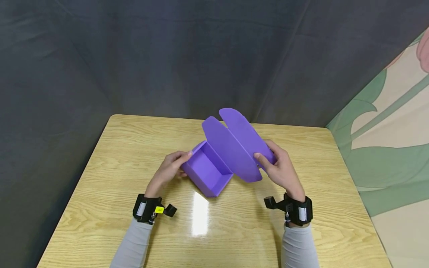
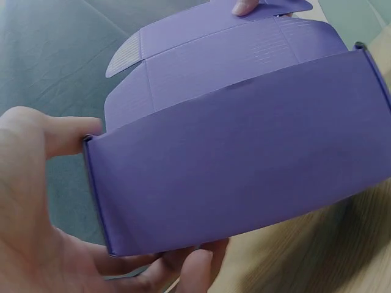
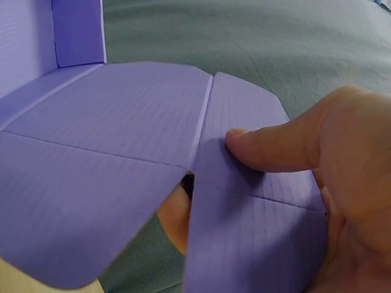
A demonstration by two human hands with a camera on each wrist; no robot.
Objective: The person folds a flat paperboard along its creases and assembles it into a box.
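Note:
A purple cardboard box (image 1: 207,169) with its lid folded back is held tilted over the table. Its inside shows bare purple walls and floor. My left hand (image 1: 171,166) grips the box's left end, thumb on the upper rim and fingers underneath, as the left wrist view shows. The lid (image 1: 231,149) spreads out to the upper right, with side flaps and a creased front flap (image 1: 246,136). My right hand (image 1: 279,165) pinches that front flap near its right end. In the right wrist view the thumb (image 3: 269,146) presses on the flap's face, and a fingertip (image 3: 176,217) shows behind it.
The wood-grain table (image 1: 134,141) lies beneath both hands, with a bright light reflection near its middle. A dark curtain (image 1: 201,56) hangs behind its far edge. A floral-patterned cloth (image 1: 392,149) is at the right side. Both wrists wear black camera bands (image 1: 147,208).

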